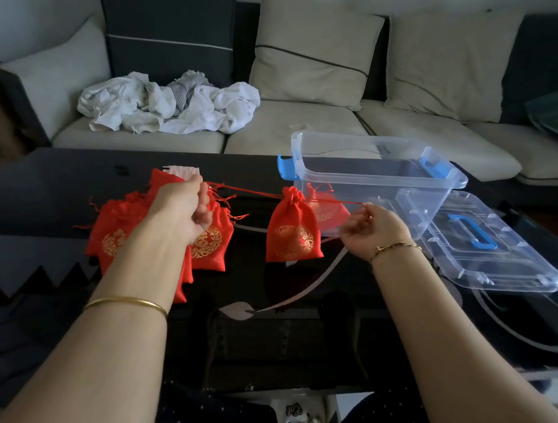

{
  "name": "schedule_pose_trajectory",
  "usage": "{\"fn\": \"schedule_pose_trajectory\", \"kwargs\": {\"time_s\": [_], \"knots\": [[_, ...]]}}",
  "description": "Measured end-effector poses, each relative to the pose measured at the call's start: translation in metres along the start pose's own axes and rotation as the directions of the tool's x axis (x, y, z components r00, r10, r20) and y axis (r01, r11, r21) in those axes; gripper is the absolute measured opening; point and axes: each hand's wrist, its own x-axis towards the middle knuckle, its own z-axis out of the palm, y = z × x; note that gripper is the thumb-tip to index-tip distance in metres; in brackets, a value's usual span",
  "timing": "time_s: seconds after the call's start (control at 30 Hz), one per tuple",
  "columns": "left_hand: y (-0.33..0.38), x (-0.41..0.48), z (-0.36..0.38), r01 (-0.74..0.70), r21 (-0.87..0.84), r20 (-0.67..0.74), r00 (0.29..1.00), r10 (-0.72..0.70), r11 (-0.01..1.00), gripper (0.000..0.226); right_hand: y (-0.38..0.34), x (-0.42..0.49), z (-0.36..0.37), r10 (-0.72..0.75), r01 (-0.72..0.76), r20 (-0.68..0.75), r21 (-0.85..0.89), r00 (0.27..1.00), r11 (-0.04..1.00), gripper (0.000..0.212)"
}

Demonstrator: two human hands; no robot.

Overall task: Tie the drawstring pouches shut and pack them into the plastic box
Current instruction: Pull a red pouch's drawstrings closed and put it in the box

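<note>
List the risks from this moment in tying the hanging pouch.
1. The drawstring is taut between the left grip and right grip; it may slip out or snap.
2. The hanging pouch could drop onto the table.
3. Loose cords on the pouch pile under the left grip may snag.

Red cloth pouches (294,233) with shiny gold print, clear glossy plastic box (381,141) and lid (505,269), blue plastic latches (285,168), glossy black table (292,333), matt fabric sofa (300,127), polished metal bangle (127,303) lower left.

On the table (67,182), pouch pile (114,225) lies left, box (377,183) right, lid (506,266) beside the box.
</note>
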Motion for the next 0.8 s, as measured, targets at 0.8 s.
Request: {"fn": "schedule_pose_trajectory", "kwargs": {"time_s": [0.8], "knots": [[-0.008, -0.049, 0.044, -0.58, 0.302, 0.582, 0.741, 0.336, 0.756, 0.013, 0.022, -0.05, 0.054, -0.409, 0.687, 0.555, -0.636, 0.724, 0.352, 0.033]]}}
